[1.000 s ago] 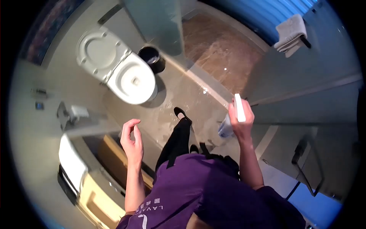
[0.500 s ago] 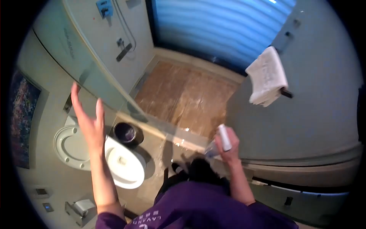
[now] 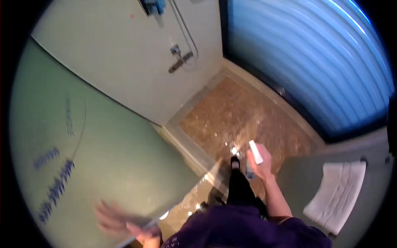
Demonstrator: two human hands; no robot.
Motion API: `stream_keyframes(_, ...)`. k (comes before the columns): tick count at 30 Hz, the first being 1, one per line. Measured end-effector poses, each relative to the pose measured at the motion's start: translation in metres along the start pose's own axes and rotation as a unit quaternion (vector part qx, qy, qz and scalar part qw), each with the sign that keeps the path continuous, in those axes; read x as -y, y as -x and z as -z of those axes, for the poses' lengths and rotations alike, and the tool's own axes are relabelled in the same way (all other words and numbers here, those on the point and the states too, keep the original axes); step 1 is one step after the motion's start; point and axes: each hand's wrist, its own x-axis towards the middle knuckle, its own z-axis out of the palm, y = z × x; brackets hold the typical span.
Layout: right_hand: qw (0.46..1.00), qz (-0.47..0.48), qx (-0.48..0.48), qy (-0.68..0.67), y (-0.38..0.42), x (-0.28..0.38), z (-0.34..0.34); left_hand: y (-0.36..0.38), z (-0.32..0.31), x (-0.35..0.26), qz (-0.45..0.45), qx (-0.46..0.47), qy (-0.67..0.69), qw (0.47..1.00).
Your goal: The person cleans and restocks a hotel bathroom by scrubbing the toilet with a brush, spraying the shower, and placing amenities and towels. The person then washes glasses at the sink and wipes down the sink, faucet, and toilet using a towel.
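1. View has swung off the toilet side and now looks into the shower stall: brown shower floor, shower mixer on the far wall, blue ribbed window to the right. Toilet and bin are no longer in view.
2. Right hand carries the spray bottle as it did 1 s ago. Fingers clenched round it, white top sticking up above the fist, body of the bottle mostly hidden behind the hand.
3. Bottle now sits low over the near edge of the shower floor, just past the threshold. Before, it was held over the grey tile outside the stall. So the bottle has come to the shower area.
4. Left hand has dropped from a raised, open pose to the lower edge of the glass panel. It is motion-blurred and seen partly through the glass. Fingers look spread and seem to hold nothing; I cannot tell whether they touch the glass.
5. One black shoe is at the threshold, just left of the right hand, pointing into the stall.
6. White towel hangs on the door at lower right, well apart from both hands.
7. Judgement: work has shifted from the toilet zone to the shower.
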Motion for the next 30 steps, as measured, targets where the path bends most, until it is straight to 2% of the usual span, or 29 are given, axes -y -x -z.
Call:
stream_keyframes(1,1.000,0.011,0.024,0.010,-0.033,-0.002,-0.005,0.003,0.019,0.005,0.020,-0.019,-0.013,1.000)
stream_keyframes(3,0.995,0.092,0.028,-0.027,-0.108,0.004,-0.021,0.011,0.013,-0.013,0.057,-0.038,-0.109,0.992)
stream_keyframes(5,0.991,0.118,0.043,-0.044,-0.176,0.020,-0.034,0.004,0.002,-0.040,0.013,-0.008,-0.249,0.968)
stream_keyframes(8,0.985,0.154,0.066,-0.032,-0.269,0.038,-0.071,0.024,0.024,-0.036,0.027,0.001,-0.254,0.967)
stream_keyframes(11,0.987,0.132,0.080,0.037,-0.329,0.035,-0.115,0.020,-0.006,-0.057,0.152,-0.072,-0.344,0.924)
stream_keyframes(12,0.987,0.131,0.085,0.038,-0.344,0.033,-0.126,0.019,-0.007,-0.058,0.155,-0.059,-0.344,0.924)
stream_keyframes(15,0.980,0.120,0.138,0.078,-0.373,0.032,-0.145,0.018,0.001,-0.054,0.165,-0.036,-0.337,0.926)
stream_keyframes(17,0.980,0.128,0.137,0.062,-0.381,0.020,-0.155,0.019,0.000,-0.054,0.176,-0.033,-0.333,0.926)
stream_keyframes(21,0.975,0.112,0.171,0.082,-0.386,0.006,-0.154,0.022,0.000,-0.056,0.239,-0.071,-0.372,0.894)
stream_keyframes(25,0.985,0.154,0.080,0.003,-0.392,0.028,-0.139,0.029,0.007,-0.049,0.187,-0.082,-0.345,0.916)
stream_keyframes(28,0.966,0.243,0.028,-0.085,-0.411,0.070,-0.123,0.027,0.004,-0.046,0.152,-0.084,-0.348,0.921)
stream_keyframes(30,0.946,0.297,-0.002,-0.132,-0.425,0.106,-0.109,0.027,0.003,-0.048,0.163,-0.104,-0.376,0.906)
